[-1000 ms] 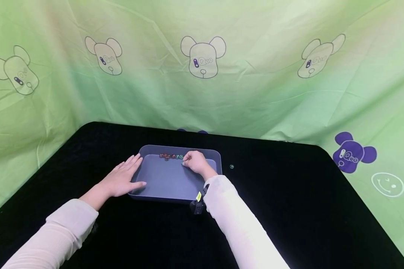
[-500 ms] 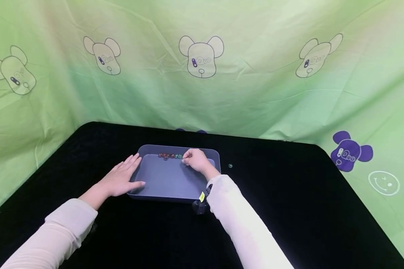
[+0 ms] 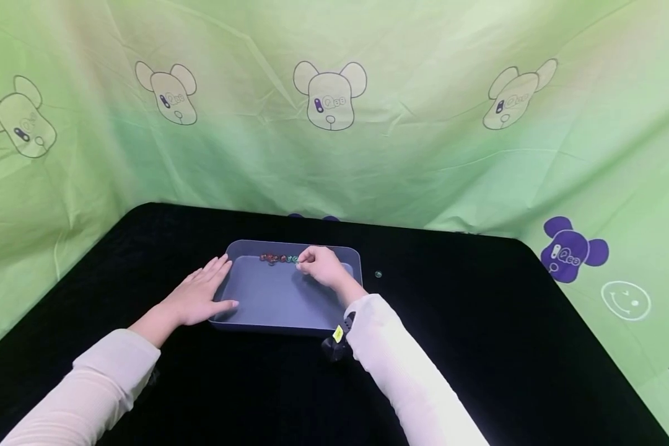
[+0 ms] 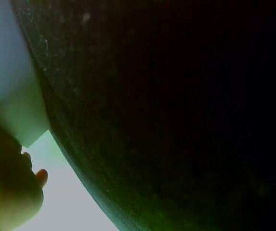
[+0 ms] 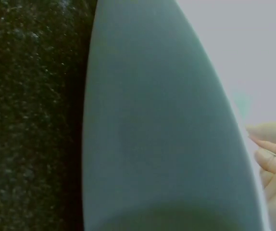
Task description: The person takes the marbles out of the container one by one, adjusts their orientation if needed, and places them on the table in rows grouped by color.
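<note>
Pinching, apparently, a green marble [image 3: 298, 265] in right hand [image 3: 322, 267], with marble row [image 3: 283, 258] extending leftward; touching tray [image 3: 273, 303] with spread left hand [image 3: 198, 297].

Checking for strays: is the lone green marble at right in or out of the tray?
Out: the green marble lies on the black tabletop, right of the tray.

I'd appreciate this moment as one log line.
left hand: at left of tray | right hand: beside marbles, hold unclear | lone marble: right of tray

“Qee” [image 3: 333, 103] (probably; small lettering) on green backdrop [image 3: 245, 173]
</note>
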Demonstrator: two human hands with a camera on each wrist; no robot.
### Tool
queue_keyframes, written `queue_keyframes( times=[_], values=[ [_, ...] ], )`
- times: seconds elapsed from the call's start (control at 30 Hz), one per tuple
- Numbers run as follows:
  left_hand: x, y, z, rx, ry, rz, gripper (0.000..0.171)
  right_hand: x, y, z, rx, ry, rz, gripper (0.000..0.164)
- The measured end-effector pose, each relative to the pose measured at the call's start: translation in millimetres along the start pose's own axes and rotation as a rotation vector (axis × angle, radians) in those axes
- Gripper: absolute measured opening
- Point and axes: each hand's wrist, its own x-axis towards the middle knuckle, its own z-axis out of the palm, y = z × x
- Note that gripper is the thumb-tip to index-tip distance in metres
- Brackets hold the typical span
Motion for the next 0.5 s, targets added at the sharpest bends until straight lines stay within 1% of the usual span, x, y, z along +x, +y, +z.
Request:
queue_keyframes(
  times=[0.2,0.3,0.5],
  values=[
    [-1.4,-1.0,-0.7,-0.008,0.006,-0.001,0.083,-5,-4,-2,-0.025,0.007,-0.037,0.009],
    [-1.3,-1.3,0.2,-0.001,0.003,0.002,0.083,-10,-4,-6,-0.043,0.007,-0.042,0.01],
    [-0.3,-0.6,0.0,0.0,0.004,0.005,0.082,-19,-4,-16,-0.03,0.01,-0.064,0.011]
  ],
)
